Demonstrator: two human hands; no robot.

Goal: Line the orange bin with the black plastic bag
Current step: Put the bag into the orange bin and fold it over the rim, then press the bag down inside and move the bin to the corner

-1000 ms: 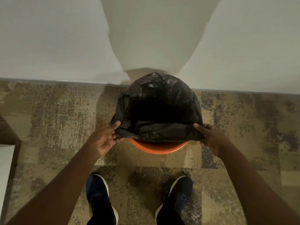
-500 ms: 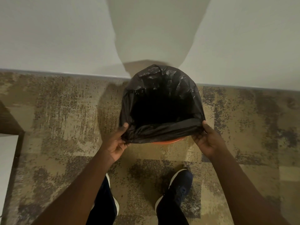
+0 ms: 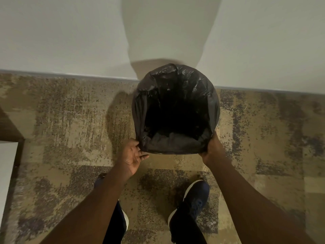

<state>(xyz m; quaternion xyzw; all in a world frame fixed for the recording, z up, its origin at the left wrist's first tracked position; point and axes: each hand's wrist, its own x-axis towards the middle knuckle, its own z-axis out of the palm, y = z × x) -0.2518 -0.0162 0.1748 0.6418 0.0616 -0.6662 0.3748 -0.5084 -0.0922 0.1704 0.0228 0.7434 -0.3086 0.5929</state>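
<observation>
Black crinkled plastic bag (image 3: 175, 92): mouth open, draped over the bin on the patterned carpet floor (image 3: 70, 129); no orange shows.
Left hand (image 3: 132, 155): relaxed open, touching near-left hem.
Right hand (image 3: 212, 147): fingers curled round near-right hem.
Relation: near hem spans between both hands.

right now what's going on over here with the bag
A person is lining a bin on the carpet by the wall. The black plastic bag is folded over the whole rim, so no orange shows. The right hand grips its near edge; the left hand rests open against it.
</observation>
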